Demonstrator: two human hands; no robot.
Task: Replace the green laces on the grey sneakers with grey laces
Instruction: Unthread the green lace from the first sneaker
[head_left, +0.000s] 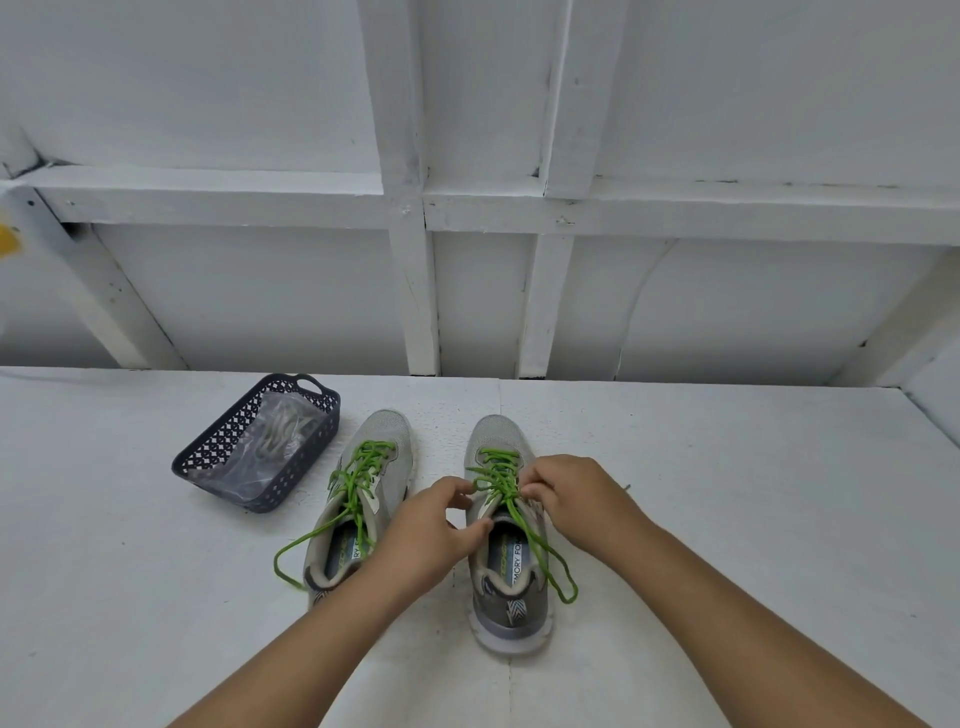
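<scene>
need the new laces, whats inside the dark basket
Inside the basket lies a clear plastic bag with pale coiled laces showing through; the bag blurs their exact colour and count.

The right sneaker's insole (511, 564) carries the words "MORY FOA" in dark capitals running along its length (the start and end of the line are cut off by the collar and the green lace (524, 525)). On the left sneaker's insole (349, 545) only "RY" can be read before the left hand (431, 535) covers the rest. A slanted logo beside each line is too blurred to make out.
</scene>
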